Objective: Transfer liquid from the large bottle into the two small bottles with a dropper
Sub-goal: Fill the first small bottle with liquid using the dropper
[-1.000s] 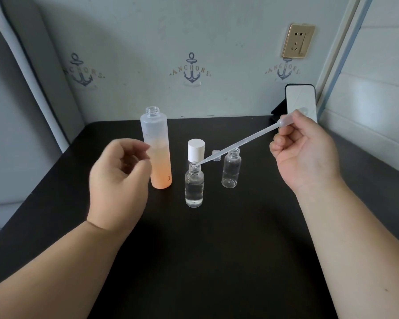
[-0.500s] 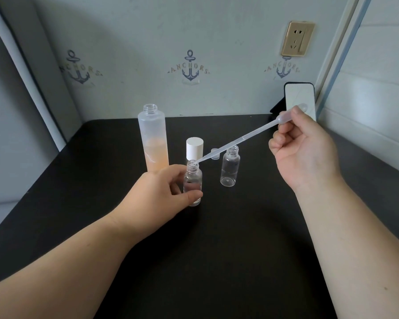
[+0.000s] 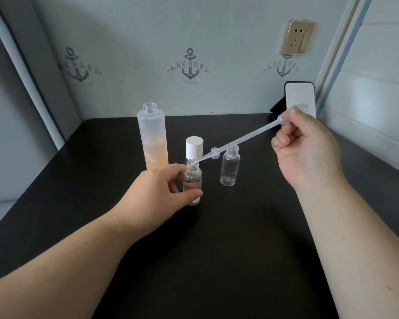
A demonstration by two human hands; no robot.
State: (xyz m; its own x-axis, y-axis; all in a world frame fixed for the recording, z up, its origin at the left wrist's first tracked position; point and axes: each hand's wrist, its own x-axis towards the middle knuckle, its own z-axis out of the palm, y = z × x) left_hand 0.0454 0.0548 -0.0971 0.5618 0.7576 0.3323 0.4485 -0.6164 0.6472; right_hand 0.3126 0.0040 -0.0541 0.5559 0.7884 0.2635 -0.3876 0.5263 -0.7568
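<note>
- Clear plastic dropper (image 3: 242, 140) slanted low-left to high-right, long axis diagonal; tip at the mouth of the near small bottle (image 3: 192, 181), bulb up by the right hand (image 3: 306, 150).
- Right hand curled round the bulb end, thumb and fingers pinching it, well above the table (image 3: 240, 249).
- Left hand (image 3: 154, 192) wrapped round the near small bottle, thumb in front and fingers behind, holding it upright on the table.
- Near small bottle: clear, uncapped, partly filled with colourless liquid.
- Second small bottle (image 3: 229, 168) upright just to the right and a little farther back, clear, uncapped, seemingly without liquid, untouched by either hand.
- Large bottle (image 3: 153, 139) upright to the left and behind, frosted, mouth open, peach-tinted liquid filling about the lower half.
- White cap (image 3: 194, 147) standing behind the near small bottle, between the large bottle and the second small bottle.
- Small clear cap (image 3: 214, 151) on the table behind the dropper stem, partly hidden by it.
- Table top matt black, meeting the wall at the back.
- Phone (image 3: 300, 99) propped at the back right corner, screen pale.
- Wall pale blue-grey, printed with anchor motifs (image 3: 189, 65) lettered "ANCHORS".
- Gold-coloured socket (image 3: 298, 38) high on the right of the wall.
- White panelling (image 3: 378, 77) along the right side, pale frame along the left.
</note>
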